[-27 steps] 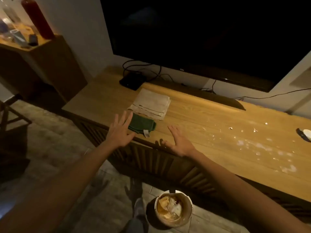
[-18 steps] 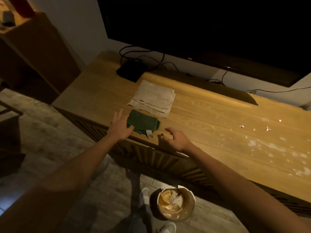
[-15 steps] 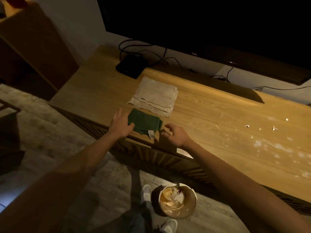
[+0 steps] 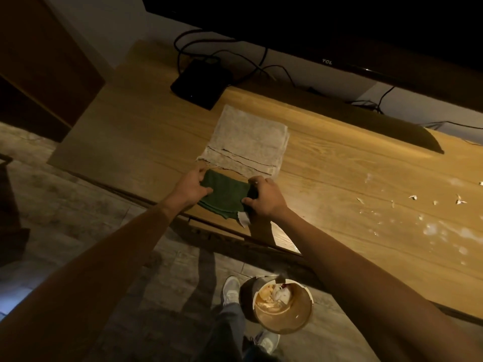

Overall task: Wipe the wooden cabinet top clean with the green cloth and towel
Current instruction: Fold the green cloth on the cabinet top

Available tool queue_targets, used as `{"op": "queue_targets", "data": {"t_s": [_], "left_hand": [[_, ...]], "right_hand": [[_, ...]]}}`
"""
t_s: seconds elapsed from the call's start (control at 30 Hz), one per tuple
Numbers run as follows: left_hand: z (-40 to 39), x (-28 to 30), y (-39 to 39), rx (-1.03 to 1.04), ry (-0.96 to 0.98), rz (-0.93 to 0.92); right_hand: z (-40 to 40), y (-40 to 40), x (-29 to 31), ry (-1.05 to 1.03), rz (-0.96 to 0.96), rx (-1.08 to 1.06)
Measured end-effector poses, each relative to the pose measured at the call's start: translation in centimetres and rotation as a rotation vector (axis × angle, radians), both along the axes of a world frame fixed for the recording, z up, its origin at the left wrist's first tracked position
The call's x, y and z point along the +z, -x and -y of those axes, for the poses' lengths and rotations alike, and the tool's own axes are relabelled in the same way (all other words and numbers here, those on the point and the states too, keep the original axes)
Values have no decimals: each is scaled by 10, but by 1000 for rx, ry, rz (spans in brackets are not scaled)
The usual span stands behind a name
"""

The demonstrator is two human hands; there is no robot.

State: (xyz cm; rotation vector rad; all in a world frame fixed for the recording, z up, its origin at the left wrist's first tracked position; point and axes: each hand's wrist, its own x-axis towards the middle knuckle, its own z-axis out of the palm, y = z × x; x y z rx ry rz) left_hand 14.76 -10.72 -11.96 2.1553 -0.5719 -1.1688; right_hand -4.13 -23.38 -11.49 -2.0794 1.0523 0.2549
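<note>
Both hands close on the green cloth [image 4: 224,195] at once: the left hand [image 4: 189,189] pinches its left edge, fingers curled over the far corner and thumb laid across the top, while the right hand [image 4: 262,198] grips the bunched right edge, thumb underneath near the white tag [image 4: 243,219] that hangs just below its knuckles. Taking the cloth at opposite ends looks like a way to lift it and shake or spread the folds before wiping; a one-sided grab would leave it a wad.

Between the two hands the cloth lies folded on the wooden cabinet top [image 4: 339,184], right at the near edge. Just beyond the fingertips, touching or nearly touching the cloth's far side, the pale towel [image 4: 248,142] lies flat and folded, not yet picked up. Further past it sits a black box [image 4: 196,86] with cables.

Well off to the right of the right hand, white crumbs and smears [image 4: 439,226] are scattered over the wood, so that is presumably where the wiping must go; nothing there looks cleaned yet. Below the right forearm, on the floor against the cabinet front, stands a round bin [image 4: 283,305] holding scraps, probably placed to catch what gets swept off the edge.
</note>
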Motion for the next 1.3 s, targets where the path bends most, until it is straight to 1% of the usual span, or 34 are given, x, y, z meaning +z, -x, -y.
{"op": "queue_targets", "data": {"t_s": [0.07, 0.17, 0.23, 0.33, 0.43, 0.5, 0.6, 0.77, 0.93, 1.03, 1.2, 1.3], "left_hand": [[4, -1, -2, 34, -25, -66], [6, 0, -2, -13, -55, -61], [6, 3, -1, -20, -32, -84], [4, 10, 3, 10, 31, -166], [2, 18, 8, -60, 58, -195], [3, 25, 15, -116, 93, -247], [9, 35, 33, -178, 124, -318], [23, 47, 69, -241, 180, -368], [40, 52, 119, -269, 194, -342], [50, 55, 153, -288, 207, -365], [70, 57, 220, -248, 204, -403], [82, 50, 266, -193, 192, -436]], "right_hand": [[1, -2, -5, -34, -5, -14], [2, 1, -8, -100, 27, -43], [4, 8, -7, -115, 71, -66], [5, 23, 0, -180, 153, -94], [3, 45, 8, -310, 219, -116], [2, 62, 11, -389, 257, -157], [1, 90, 14, -451, 312, -251], [4, 138, 22, -344, 357, -361], [6, 186, 34, -176, 374, -393], [8, 216, 40, -97, 408, -445], [13, 271, 43, 65, 468, -517], [21, 306, 37, 96, 485, -580]]}}
